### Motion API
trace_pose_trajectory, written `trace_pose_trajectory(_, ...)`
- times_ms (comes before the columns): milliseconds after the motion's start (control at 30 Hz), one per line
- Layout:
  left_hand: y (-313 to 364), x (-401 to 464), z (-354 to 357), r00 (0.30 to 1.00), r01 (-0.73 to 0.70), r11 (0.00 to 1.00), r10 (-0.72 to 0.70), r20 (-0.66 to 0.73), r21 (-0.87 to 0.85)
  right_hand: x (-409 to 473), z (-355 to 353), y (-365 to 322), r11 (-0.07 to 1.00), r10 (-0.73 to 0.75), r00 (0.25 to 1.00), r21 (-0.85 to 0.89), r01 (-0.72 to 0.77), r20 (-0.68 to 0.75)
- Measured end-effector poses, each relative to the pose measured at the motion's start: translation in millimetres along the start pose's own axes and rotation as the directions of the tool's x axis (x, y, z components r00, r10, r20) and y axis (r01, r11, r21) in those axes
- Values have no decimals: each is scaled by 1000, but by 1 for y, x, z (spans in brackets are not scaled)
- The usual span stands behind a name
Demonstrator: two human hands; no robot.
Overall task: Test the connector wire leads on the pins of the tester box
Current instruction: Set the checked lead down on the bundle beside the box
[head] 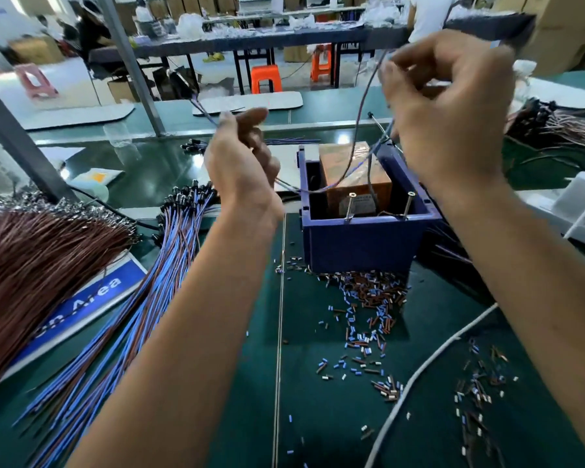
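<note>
At far left on the green counter [318, 417] lies a thick sheaf of thin brown wires [38, 265], and beside it a fan of blue-and-brown leads [142, 312] tipped with small black connectors. Raised above them, the left hand [240, 163] curls its fingers around one connector wire [358, 130], which loops across to the right hand [446, 106], pinching its other end high up. Between and below the hands sits the tester box [362, 241], a square, dark blue plastic shell holding an orange block, with two metal pins [350, 206] standing at its near edge. Snipped blue, brown and white insulation bits [368, 309] litter the mat in front, and a white cable [426, 363] snakes right.
</note>
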State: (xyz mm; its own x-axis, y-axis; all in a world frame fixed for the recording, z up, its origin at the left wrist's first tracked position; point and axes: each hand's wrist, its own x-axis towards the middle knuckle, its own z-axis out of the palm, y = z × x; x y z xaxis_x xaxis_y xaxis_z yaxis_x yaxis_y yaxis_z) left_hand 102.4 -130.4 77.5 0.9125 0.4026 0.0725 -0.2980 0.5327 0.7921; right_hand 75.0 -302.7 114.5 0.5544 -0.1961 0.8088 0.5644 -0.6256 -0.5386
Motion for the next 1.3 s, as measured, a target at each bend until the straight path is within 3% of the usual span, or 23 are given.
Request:
trace_pose_trajectory(67,13,25,14,997,74,992,-73,18,-101,31,19,-5,994,102,986,-52,-96,129)
trace_pose_trajectory(167,22,63,31,996,85,989,-89,-31,-118,74,51,-9,970,145,984,-210,-121,102)
trace_pose_trajectory(233,28,90,37,991,107,993,-110,-75,-54,95,68,-14,859,43,989,-511,36,143)
trace_pose_trajectory(267,30,104,40,987,134,990,-137,-87,-39,101,78,-22,819,-23,977,-556,140,213)
trace_pose_trajectory(367,34,146,45,962,269,955,-274,-20,-127,115,118,-26,820,-248,881,-397,413,404)
trace_pose_trajectory(433,34,167,47,917,390,882,-347,196,-264,123,153,-10,822,-130,748,-352,449,651)
trace_pose_trajectory(467,33,174,47,894,423,860,-345,286,-285,127,170,4,852,-24,639,-318,415,769)
trace_pose_trajectory(533,27,195,46,903,406,862,-328,278,-302,136,194,32,938,93,452,-230,258,887)
trace_pose_trajectory(600,19,219,42,942,335,871,-307,134,-359,149,210,62,986,147,392,-167,16,908)
trace_pose_trajectory(667,9,249,29,956,286,886,-291,42,-365,162,222,92,980,197,386,-169,-106,901)
trace_pose_trajectory(767,-13,292,1,944,328,943,-330,-21,-53,177,237,134,964,253,362,-267,-11,897)
trace_pose_trajectory(833,-33,316,-13,930,366,897,-358,-80,248,181,248,155,943,331,244,-331,-42,912)
trace_pose_trajectory(900,-51,333,-20,899,437,839,-420,-125,324,179,263,168,917,370,123,-340,-207,921)
trace_pose_trajectory(967,-65,352,-24,869,495,837,-481,-119,232,175,282,178,824,383,44,-320,-467,923)
trace_pose_trajectory(1033,-76,370,-23,838,545,838,-542,-57,36,173,300,187,690,379,-63,-327,-646,923)
trace_pose_trajectory(1133,-88,389,-20,821,562,804,-571,13,-197,171,323,196,687,366,-183,-398,-608,912)
trace_pose_trajectory(1233,-96,406,-18,819,557,782,-574,27,-278,175,339,202,791,327,-182,-374,-485,927)
trace_pose_trajectory(1300,-103,414,-21,817,558,806,-575,-40,-195,177,348,210,777,325,-182,-372,-507,928)
